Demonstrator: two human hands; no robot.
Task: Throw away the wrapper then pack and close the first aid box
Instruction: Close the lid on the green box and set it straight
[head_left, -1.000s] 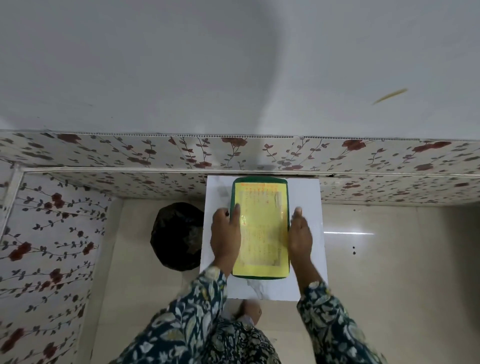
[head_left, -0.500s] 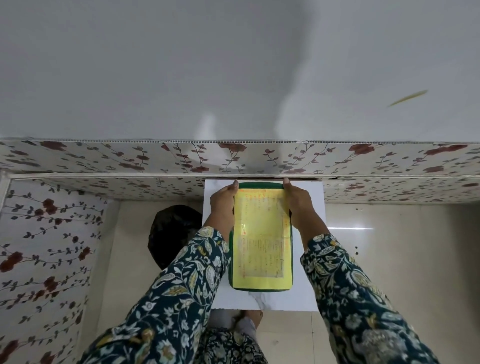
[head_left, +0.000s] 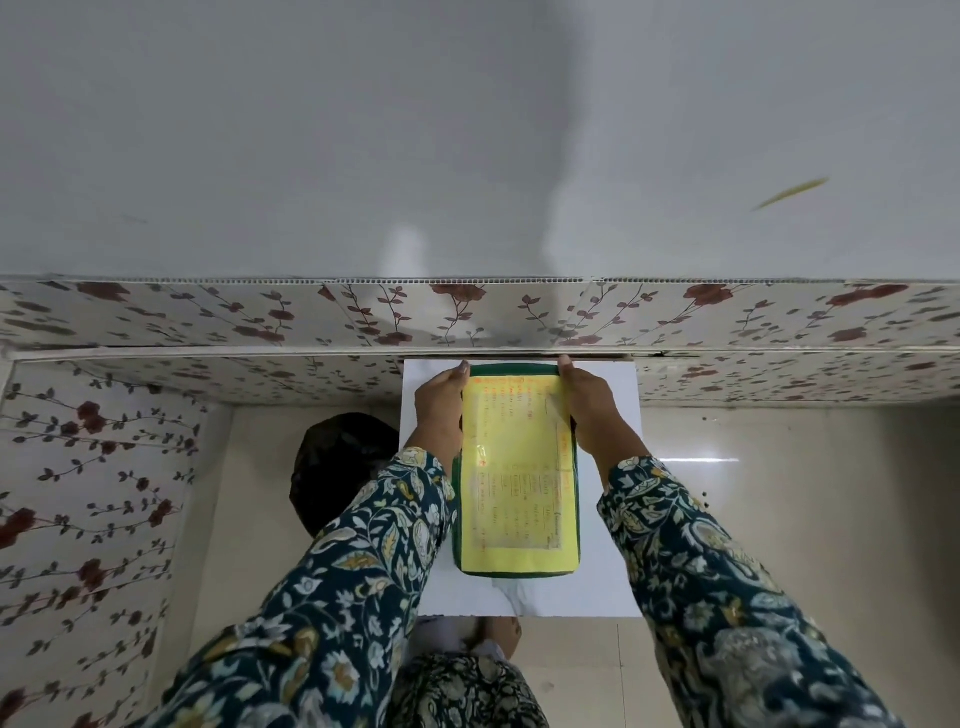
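The first aid box (head_left: 514, 478) is green with a yellow printed label across its lid, and it lies closed and flat on a small white table (head_left: 602, 587). My left hand (head_left: 440, 402) presses on the box's far left corner. My right hand (head_left: 589, 402) presses on the far right corner, fingers reaching the back edge. Both hands rest against the lid's sides. No wrapper is visible.
A black bin bag (head_left: 340, 467) sits on the floor left of the table. A floral-patterned ledge (head_left: 260, 317) runs along the back, close behind the box. Floral wall panels stand on the left. Glossy beige floor (head_left: 779, 519) lies to the right.
Both hands slid from the middle of the box's long sides up to its far corners and stay there now. The box itself has not shifted on the table.
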